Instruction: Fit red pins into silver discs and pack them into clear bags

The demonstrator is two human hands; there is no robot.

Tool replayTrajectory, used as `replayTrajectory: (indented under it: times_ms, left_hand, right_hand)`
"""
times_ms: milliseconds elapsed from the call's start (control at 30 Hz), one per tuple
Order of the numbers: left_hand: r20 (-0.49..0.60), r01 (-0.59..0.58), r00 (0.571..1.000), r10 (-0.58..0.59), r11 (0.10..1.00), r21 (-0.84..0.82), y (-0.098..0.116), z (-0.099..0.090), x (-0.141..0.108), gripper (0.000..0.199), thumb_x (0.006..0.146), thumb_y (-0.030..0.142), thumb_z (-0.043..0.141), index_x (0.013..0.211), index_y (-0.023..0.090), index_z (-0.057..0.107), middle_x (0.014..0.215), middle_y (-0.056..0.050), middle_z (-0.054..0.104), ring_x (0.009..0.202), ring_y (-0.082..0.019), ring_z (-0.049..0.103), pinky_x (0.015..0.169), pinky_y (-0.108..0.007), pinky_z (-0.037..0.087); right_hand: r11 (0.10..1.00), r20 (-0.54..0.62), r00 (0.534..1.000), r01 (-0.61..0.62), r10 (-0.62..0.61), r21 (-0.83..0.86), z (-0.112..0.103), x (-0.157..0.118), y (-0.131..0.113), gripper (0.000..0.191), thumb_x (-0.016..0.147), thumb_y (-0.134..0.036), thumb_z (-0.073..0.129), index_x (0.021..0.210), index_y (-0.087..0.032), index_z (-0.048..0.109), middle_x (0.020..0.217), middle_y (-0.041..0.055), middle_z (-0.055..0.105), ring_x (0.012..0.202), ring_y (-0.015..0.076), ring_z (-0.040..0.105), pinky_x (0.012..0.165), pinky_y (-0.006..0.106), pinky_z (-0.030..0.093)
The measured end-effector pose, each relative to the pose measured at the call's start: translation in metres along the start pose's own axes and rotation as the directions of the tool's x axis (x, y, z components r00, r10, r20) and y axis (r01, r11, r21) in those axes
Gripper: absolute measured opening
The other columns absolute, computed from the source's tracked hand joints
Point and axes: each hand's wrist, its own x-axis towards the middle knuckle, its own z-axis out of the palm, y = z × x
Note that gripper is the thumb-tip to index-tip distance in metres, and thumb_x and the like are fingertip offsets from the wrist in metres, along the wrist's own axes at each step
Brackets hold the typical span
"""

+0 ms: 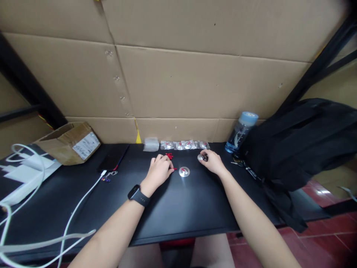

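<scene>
My left hand [160, 171], with a black watch on its wrist, rests low over the black table and pinches a small red piece [175, 169] at its fingertips. Just beyond it lie several red pieces [169, 156]. A round silver disc with a red piece on it [184, 171] lies flat between my hands. My right hand [212, 161] has its fingers closed on another silver disc [201, 158], partly hidden by the fingers. Behind, several discs in clear bags [188, 145] form a row beside a stack of clear bags [151, 144].
An open cardboard box [68, 143], a phone [113, 159] and white cables [76, 208] are on the left. A blue bottle [241, 132], keys [237, 162] and a black backpack [301, 149] stand right. A cardboard wall [178, 82] closes the back.
</scene>
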Motion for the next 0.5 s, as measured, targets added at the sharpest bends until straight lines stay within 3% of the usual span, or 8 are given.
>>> replayTrajectory:
  times_ms: [167, 333, 500]
  left_hand:
    - [0.015, -0.008, 1.0, 0.009, 1.0, -0.014, 0.005, 0.003, 0.0, 0.011, 0.095, 0.023, 0.062, 0.086, 0.023, 0.068, 0.098, -0.004, 0.072, 0.104, -0.025, 0.056, 0.081, -0.04, 0.031]
    - [-0.05, 0.014, 0.999, -0.021, 0.99, -0.141, 0.005, 0.001, 0.002, 0.016, 0.103, 0.023, 0.048, 0.095, 0.023, 0.062, 0.102, -0.002, 0.075, 0.102, -0.02, 0.061, 0.084, -0.039, 0.028]
    - [-0.128, 0.058, 0.987, -0.096, 0.959, -0.276, 0.008, -0.006, 0.004, 0.013, 0.102, 0.029, 0.052, 0.106, 0.027, 0.064, 0.108, -0.001, 0.076, 0.106, -0.021, 0.064, 0.087, -0.038, 0.029]
  right_hand:
    - [0.999, -0.036, 0.999, 0.02, -0.018, 0.044, 0.006, 0.003, 0.002, 0.026, 0.077, -0.023, 0.074, 0.102, -0.026, 0.067, 0.104, 0.0032, 0.074, 0.093, 0.0219, 0.067, 0.084, 0.033, 0.048]
    - [0.994, -0.045, 0.999, 0.021, -0.016, 0.103, 0.003, 0.002, 0.005, 0.02, 0.077, -0.024, 0.071, 0.096, -0.024, 0.068, 0.099, 0.0038, 0.073, 0.087, 0.02, 0.068, 0.081, 0.031, 0.051]
    - [0.96, -0.154, 0.985, 0.112, -0.074, 0.258, -0.004, -0.001, -0.007, 0.021, 0.077, -0.025, 0.07, 0.097, -0.022, 0.068, 0.097, 0.0047, 0.073, 0.085, 0.0202, 0.067, 0.081, 0.034, 0.052]
